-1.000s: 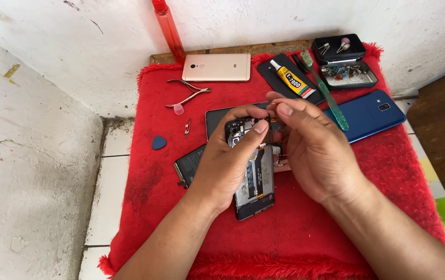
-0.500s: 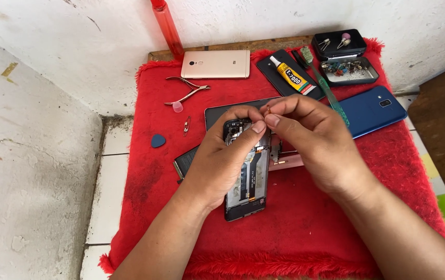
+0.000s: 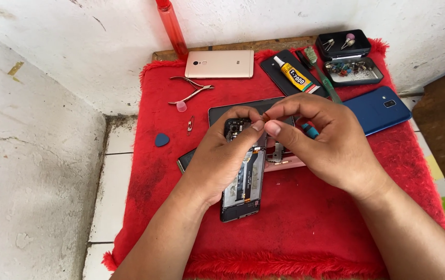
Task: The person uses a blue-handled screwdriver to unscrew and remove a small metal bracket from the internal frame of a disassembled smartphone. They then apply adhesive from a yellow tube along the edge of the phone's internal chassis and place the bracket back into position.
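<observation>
Both forearms reach in from 6 o'clock. The left hand grips the opened black phone with bare circuit boards mid-cloth; the right hand pinches closed at its 12 o'clock end, on the red fuzzy cloth.

Pinched part too small

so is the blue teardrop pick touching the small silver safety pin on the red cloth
Apart. The head view shows the blue teardrop pick lying left of and lower than the small silver safety pin, with bare red cloth between them.
</observation>
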